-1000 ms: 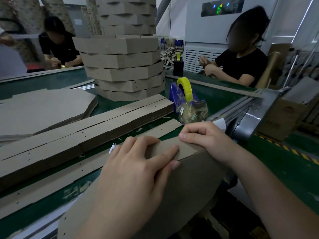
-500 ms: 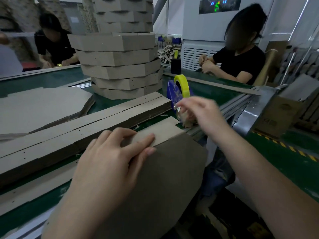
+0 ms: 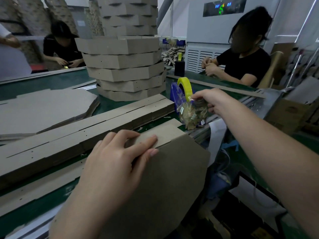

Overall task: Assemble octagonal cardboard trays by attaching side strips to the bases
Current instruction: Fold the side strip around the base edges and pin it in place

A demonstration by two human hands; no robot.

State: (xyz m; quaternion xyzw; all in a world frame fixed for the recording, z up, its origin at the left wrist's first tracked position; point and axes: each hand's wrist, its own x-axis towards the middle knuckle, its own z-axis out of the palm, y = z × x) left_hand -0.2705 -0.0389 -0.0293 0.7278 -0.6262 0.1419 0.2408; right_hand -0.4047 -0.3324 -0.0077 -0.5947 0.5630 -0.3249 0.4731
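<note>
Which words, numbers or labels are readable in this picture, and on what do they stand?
Nothing reads clearly.
Machine display: glowing blue and green digits, too blurred.
Box: faint print, too blurred.
Tape dispenser: pale marks, unreadable.
Belt: faint white print, unreadable.

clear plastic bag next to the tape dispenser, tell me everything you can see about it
The clear plastic bag is a small, crinkled, see-through pouch holding a clump of small tan pieces, too small to identify. It stands at the near right edge of the green table, leaning against the front of the blue tape dispenser, just below the yellow tape roll. The right hand has its fingertips at the bag's top; whether they pinch the bag or the tape is unclear.
</note>
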